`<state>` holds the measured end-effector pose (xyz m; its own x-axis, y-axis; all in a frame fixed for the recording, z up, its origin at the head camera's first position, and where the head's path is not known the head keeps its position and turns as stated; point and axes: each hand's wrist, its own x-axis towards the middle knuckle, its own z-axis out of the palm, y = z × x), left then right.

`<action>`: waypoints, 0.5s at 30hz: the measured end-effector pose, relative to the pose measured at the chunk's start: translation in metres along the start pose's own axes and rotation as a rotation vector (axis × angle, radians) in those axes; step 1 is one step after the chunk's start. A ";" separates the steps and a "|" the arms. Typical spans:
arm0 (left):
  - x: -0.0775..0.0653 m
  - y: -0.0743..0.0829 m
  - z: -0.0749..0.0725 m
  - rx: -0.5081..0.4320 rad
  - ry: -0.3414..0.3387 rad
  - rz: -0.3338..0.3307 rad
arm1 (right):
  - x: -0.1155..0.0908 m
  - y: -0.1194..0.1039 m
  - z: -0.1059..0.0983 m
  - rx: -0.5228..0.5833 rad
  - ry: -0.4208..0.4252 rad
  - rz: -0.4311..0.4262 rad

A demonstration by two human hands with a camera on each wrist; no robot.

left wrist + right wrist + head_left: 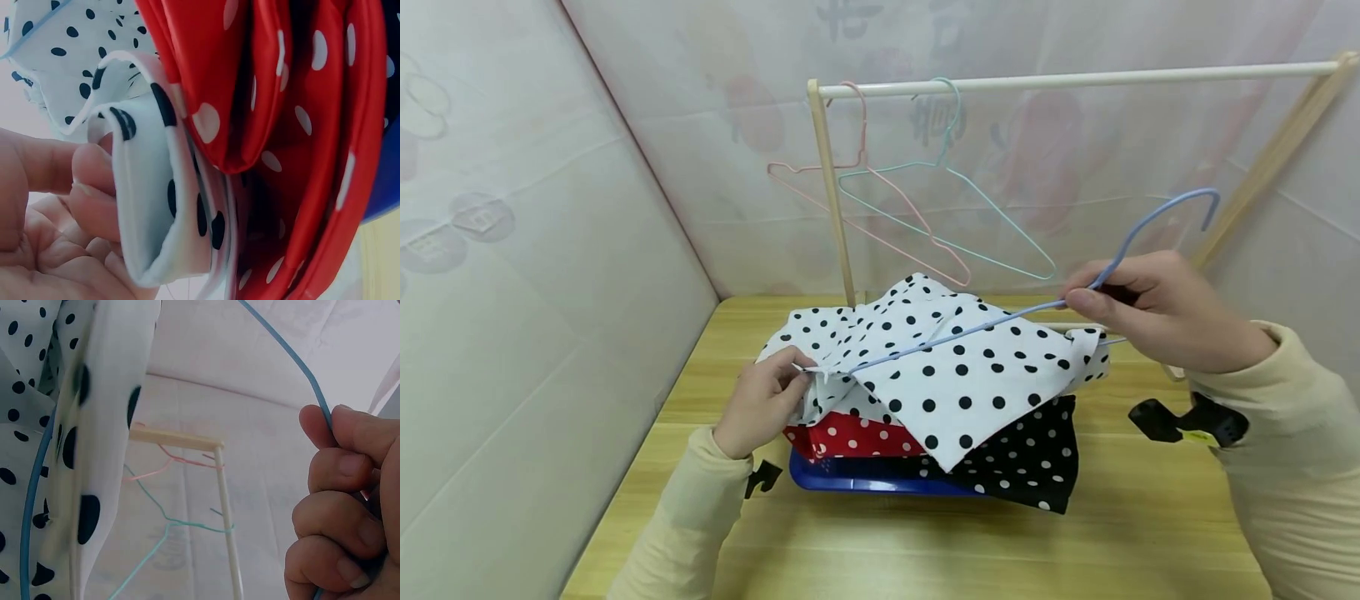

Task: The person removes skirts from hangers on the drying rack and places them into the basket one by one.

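My right hand [1172,312] grips a blue wire clothes hanger [1030,309] at its neck, the hook [1172,202] rising above the fingers. One arm of the hanger slopes left across a white cloth with black dots [940,400]. Its other end shows beside the cloth's right corner. In the left wrist view, the thumb and finger of my left hand [763,400] pinch the folded edge of this white dotted cloth [147,187]. Below it lie a red cloth with white dots [865,435] and a black cloth with white dots [1022,458].
The cloths pile over a blue basket [880,486] on a wooden table [887,550]. Behind stands a rack with a white rail [1075,81] and wooden posts. A pink hanger [862,137] and a mint hanger [951,133] hang near its left end.
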<state>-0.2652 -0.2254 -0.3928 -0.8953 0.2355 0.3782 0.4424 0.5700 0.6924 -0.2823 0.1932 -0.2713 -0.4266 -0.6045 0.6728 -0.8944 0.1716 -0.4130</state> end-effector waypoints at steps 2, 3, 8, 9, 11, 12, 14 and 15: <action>0.000 0.000 0.001 -0.004 -0.021 -0.021 | 0.000 -0.003 -0.003 -0.015 0.004 -0.002; 0.000 -0.001 0.001 -0.005 -0.027 -0.030 | 0.000 -0.004 -0.004 -0.021 0.006 0.001; 0.000 -0.007 0.003 0.044 -0.004 -0.055 | -0.004 -0.010 -0.010 -0.059 0.050 0.051; 0.000 -0.009 0.004 0.057 0.003 -0.060 | -0.005 -0.011 -0.012 -0.066 0.058 0.065; -0.001 -0.011 0.004 0.075 0.012 -0.069 | -0.006 -0.012 -0.014 -0.084 0.072 0.090; -0.001 -0.012 0.004 0.080 0.013 -0.074 | -0.006 -0.012 -0.015 -0.078 0.079 0.097; -0.001 -0.012 0.004 0.091 0.012 -0.084 | -0.007 -0.013 -0.017 -0.048 0.089 0.105; 0.000 -0.012 0.005 0.096 0.010 -0.087 | -0.007 -0.012 -0.018 -0.021 0.100 0.104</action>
<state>-0.2705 -0.2287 -0.4042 -0.9291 0.1741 0.3262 0.3558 0.6607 0.6610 -0.2707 0.2090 -0.2597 -0.5279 -0.5017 0.6853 -0.8466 0.2463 -0.4718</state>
